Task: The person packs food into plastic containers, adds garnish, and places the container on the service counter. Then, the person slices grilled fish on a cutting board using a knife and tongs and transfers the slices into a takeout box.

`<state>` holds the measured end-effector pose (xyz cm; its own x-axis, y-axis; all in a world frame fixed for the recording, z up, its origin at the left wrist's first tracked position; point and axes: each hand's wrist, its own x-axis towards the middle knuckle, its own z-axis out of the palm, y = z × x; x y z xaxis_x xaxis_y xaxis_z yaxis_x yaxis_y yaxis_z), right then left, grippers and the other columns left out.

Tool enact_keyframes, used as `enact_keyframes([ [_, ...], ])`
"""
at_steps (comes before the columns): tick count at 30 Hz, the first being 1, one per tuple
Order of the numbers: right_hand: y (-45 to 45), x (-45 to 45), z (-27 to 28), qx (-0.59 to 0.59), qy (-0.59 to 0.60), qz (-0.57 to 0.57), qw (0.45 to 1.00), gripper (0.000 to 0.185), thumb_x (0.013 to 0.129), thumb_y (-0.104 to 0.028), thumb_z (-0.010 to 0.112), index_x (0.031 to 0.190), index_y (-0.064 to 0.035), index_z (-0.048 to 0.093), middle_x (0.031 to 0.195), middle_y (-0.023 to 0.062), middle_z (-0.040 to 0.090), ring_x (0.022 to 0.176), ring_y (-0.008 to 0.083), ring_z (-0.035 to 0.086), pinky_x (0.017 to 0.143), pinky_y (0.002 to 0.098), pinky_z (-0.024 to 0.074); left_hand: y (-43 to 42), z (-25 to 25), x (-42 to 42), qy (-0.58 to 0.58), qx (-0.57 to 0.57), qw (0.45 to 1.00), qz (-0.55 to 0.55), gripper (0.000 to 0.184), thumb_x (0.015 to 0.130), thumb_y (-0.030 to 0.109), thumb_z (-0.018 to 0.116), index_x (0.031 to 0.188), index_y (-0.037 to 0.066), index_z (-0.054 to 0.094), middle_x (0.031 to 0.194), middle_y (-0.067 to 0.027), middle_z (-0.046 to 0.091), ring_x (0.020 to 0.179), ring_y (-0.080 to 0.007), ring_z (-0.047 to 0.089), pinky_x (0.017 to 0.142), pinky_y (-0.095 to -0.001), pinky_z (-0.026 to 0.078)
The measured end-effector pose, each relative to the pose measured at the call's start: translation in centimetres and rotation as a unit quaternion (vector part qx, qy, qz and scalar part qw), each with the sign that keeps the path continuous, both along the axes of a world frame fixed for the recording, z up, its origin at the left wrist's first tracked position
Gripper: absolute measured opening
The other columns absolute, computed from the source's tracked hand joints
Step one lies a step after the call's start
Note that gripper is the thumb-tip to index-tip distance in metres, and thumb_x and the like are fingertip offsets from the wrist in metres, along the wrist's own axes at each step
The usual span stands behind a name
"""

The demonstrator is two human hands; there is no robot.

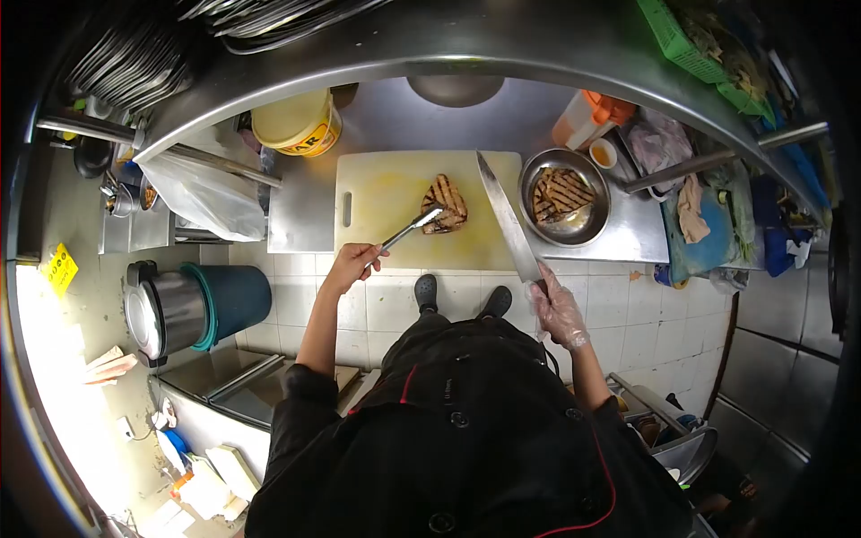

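Observation:
My left hand [356, 264] is closed around metal tongs [403, 231], whose tips touch a piece of grilled meat [446, 203] with dark grill marks. The meat lies on a pale cutting board [381, 197] stained yellow in places. In a clear plastic glove, my right hand [558, 309] grips a large knife [507, 218] by its handle. The blade points away from me, over the board's right side. Just right of the board, a round steel bowl [529, 226] holds more grilled meat [562, 195].
A yellow-lidded tub [296, 121] stands behind the board on the left. An orange-topped pitcher [592, 117] and a small cup of sauce [603, 152] are beyond the bowl. A steel shelf [359, 49] spans overhead. Bins [229, 300] stand on the floor at left.

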<state>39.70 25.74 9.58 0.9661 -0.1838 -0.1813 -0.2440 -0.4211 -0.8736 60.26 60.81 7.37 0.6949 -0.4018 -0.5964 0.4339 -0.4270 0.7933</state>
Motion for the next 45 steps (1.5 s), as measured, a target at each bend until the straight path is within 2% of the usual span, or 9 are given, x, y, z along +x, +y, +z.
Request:
enact_keyframes([
  [3, 1.0, 1.9, 2.6, -0.05, 0.03, 0.033, 0.998, 0.056, 0.092, -0.023, 0.046, 0.142, -0.0171, 0.023, 0.099, 0.0235, 0.06, 0.071, 0.0389, 0.057, 0.071, 0.0448, 0.0441, 0.7, 1.0, 0.1, -0.011, 0.031, 0.999, 0.004, 0.03, 0.092, 0.024, 0.054, 0.089, -0.002, 0.066, 0.058, -0.0024, 0.055, 0.041, -0.0055, 0.039, 0.038, -0.0197, 0.03],
  [6, 2.0, 4.2, 4.1, -0.142, 0.141, 0.102, 0.974, 0.06, 0.092, -0.024, 0.044, 0.144, -0.0206, 0.014, 0.102, 0.0262, 0.058, 0.074, 0.0411, 0.057, 0.072, 0.0484, 0.0439, 0.8, 3.1, -0.3, -0.053, 0.091, 0.994, 0.007, 0.029, 0.09, 0.025, 0.056, 0.087, -0.002, 0.066, 0.056, -0.0033, 0.056, 0.041, -0.0066, 0.041, 0.038, -0.0213, 0.031],
  [10, 4.2, 5.9, 3.1, -0.175, 0.102, 0.141, 0.969, 0.058, 0.093, -0.025, 0.04, 0.144, -0.0247, 0.011, 0.11, 0.0195, 0.058, 0.073, 0.0385, 0.059, 0.072, 0.0502, 0.045, 0.8, 5.3, -2.0, -0.189, 0.173, 0.967, 0.011, 0.026, 0.087, 0.022, 0.06, 0.081, -0.002, 0.066, 0.055, -0.0068, 0.058, 0.044, -0.0099, 0.049, 0.042, -0.0273, 0.038],
  [16, 7.0, 7.6, 0.9, -0.191, 0.09, 0.136, 0.968, 0.058, 0.094, -0.027, 0.04, 0.144, -0.0259, 0.012, 0.097, 0.0197, 0.062, 0.072, 0.0376, 0.059, 0.069, 0.0486, 0.0454, -0.3, 2.5, -3.4, -0.324, 0.145, 0.935, 0.012, 0.02, 0.084, 0.018, 0.061, 0.081, -0.002, 0.063, 0.054, -0.0129, 0.056, 0.044, -0.0218, 0.05, 0.046, -0.0337, 0.041],
  [25, 8.2, 8.8, -0.4, -0.23, 0.097, 0.13, 0.96, 0.058, 0.094, -0.029, 0.04, 0.144, -0.0273, 0.011, 0.069, 0.0214, 0.059, 0.064, 0.0377, 0.058, 0.063, 0.0477, 0.0457, -1.2, 1.8, -3.4, -0.365, 0.145, 0.92, 0.006, 0.016, 0.083, 0.015, 0.063, 0.087, -0.001, 0.064, 0.056, -0.014, 0.055, 0.045, -0.0254, 0.049, 0.047, -0.0345, 0.04],
  [31, 8.5, 9.7, -1.2, -0.242, 0.065, 0.125, 0.96, 0.056, 0.094, -0.029, 0.04, 0.143, -0.0293, 0.013, 0.079, 0.0187, 0.063, 0.067, 0.0349, 0.06, 0.064, 0.0459, 0.0459, -1.1, 1.6, -3.3, -0.365, 0.143, 0.92, 0.011, 0.019, 0.082, 0.014, 0.063, 0.092, -0.002, 0.064, 0.061, -0.0163, 0.058, 0.047, -0.0254, 0.052, 0.048, -0.0331, 0.043],
  [39, 9.0, 9.3, -4.7, -0.293, 0.001, 0.117, 0.949, 0.062, 0.093, -0.026, 0.045, 0.144, -0.0245, 0.01, 0.07, 0.0189, 0.061, 0.057, 0.032, 0.059, 0.056, 0.0429, 0.0476, -1.2, 1.7, -3.3, -0.369, 0.139, 0.919, 0.003, 0.021, 0.082, 0.012, 0.063, 0.097, -0.002, 0.063, 0.069, -0.0206, 0.061, 0.053, -0.0304, 0.058, 0.051, -0.0351, 0.045],
  [42, 9.4, 9.3, -4.8, -0.341, 0.037, 0.139, 0.929, 0.063, 0.093, -0.024, 0.045, 0.145, -0.0184, 0.01, 0.104, 0.0092, 0.058, 0.055, 0.026, 0.06, 0.053, 0.0361, 0.048, -1.1, 1.6, -3.2, -0.367, 0.137, 0.92, -0.002, 0.021, 0.081, 0.011, 0.063, 0.098, -0.002, 0.063, 0.073, -0.0213, 0.061, 0.057, -0.0325, 0.059, 0.053, -0.0365, 0.047],
  [45, 9.6, 9.4, -5.0, -0.359, 0.087, 0.15, 0.917, 0.063, 0.093, -0.025, 0.045, 0.145, -0.0188, 0.01, 0.119, 0.0062, 0.058, 0.057, 0.0239, 0.061, 0.053, 0.0345, 0.0488, -1.1, 1.9, -3.0, -0.359, 0.132, 0.924, -0.001, 0.02, 0.081, 0.01, 0.063, 0.097, -0.002, 0.063, 0.075, -0.0215, 0.061, 0.059, -0.0338, 0.06, 0.054, -0.0375, 0.047],
])
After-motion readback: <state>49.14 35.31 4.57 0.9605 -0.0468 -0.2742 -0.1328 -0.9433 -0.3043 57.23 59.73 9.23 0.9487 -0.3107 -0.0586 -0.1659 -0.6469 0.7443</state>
